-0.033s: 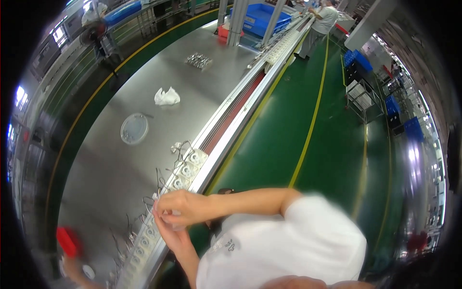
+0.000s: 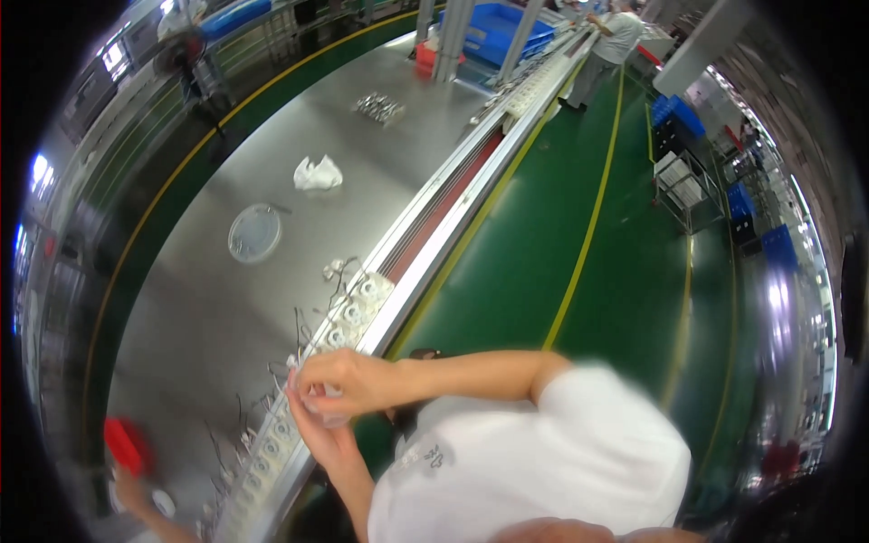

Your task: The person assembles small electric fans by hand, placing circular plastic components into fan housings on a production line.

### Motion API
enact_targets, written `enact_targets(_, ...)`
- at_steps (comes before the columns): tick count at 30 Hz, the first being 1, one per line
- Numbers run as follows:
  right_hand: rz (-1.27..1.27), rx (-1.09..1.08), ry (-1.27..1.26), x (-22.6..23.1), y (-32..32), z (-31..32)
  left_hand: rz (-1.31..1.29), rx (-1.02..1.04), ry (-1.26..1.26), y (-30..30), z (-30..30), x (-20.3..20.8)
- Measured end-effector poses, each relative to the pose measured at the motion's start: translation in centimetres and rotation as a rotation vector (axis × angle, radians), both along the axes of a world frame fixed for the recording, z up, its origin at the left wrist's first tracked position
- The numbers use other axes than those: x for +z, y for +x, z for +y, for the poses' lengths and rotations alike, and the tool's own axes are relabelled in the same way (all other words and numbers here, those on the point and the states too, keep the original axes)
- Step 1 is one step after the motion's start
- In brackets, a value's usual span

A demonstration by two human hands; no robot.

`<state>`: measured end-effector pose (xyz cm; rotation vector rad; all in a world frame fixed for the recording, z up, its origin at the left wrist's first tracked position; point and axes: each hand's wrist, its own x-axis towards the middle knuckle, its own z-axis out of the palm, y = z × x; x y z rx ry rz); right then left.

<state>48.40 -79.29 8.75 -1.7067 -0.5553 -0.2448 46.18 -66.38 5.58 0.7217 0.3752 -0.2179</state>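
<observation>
My right hand [image 2: 348, 380] is closed in a pinch, its fingers curled over my left hand [image 2: 315, 427]. The two hands meet above the line of white parts at the table edge. My left fingers are also closed, partly covered by the right hand. A small pale piece seems to sit between them, too blurred to name. Just beyond the hands, white square parts with round centres [image 2: 351, 313] and dark wires stand in a row on the conveyor track [image 2: 434, 206]. More such white parts [image 2: 262, 466] run along the track on the near side.
On the grey metal table [image 2: 199, 335] lie a round clear dish [image 2: 255, 235], a crumpled white bag [image 2: 318, 174] and a cluster of small metal parts [image 2: 378, 108]. Another person's hand [image 2: 131, 496] is beside a red container [image 2: 125, 445]. A co-worker [image 2: 619, 41] stands farther along the track.
The view has shifted slightly. My hands keep almost the same pose; the co-worker's hand at lower left has moved up a little towards the red container.
</observation>
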Motion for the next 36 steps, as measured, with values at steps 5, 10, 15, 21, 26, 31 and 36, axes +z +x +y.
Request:
enact_targets(5, 0.476, -0.108, 0.242, -0.8, -0.4, -2.5, -0.058, -0.013, -0.064, 1.1, 1.3, -1.4)
enact_targets(10, 0.604, -0.546, 0.165, -3.9, -1.0, -9.3, -0.016, 0.113, -0.029, 0.9, 3.3, -0.4)
enact_targets(15, 0.543, -0.615, -0.002, -6.5, -1.1, -10.6, -0.042, 0.125, -0.053, 0.7, 5.4, 0.2)
enact_targets(21, 0.270, -0.595, -0.237, -6.9, 0.7, -7.7, 0.045, 0.180, -0.020, 1.0, 6.5, 0.4)
enact_targets(26, 0.221, -0.538, -0.283, -7.4, 1.1, -6.3, 0.001, 0.201, -0.063, 0.8, 8.2, -0.1)
enact_targets(31, 0.250, -0.418, -0.309, -7.5, 0.9, -4.3, 0.008, 0.255, -0.086, 0.4, 9.6, 0.3)
enact_targets(36, 0.229, -0.303, -0.322, -7.1, 0.7, -1.5, 0.047, 0.332, -0.065, 0.4, 10.8, 1.3)
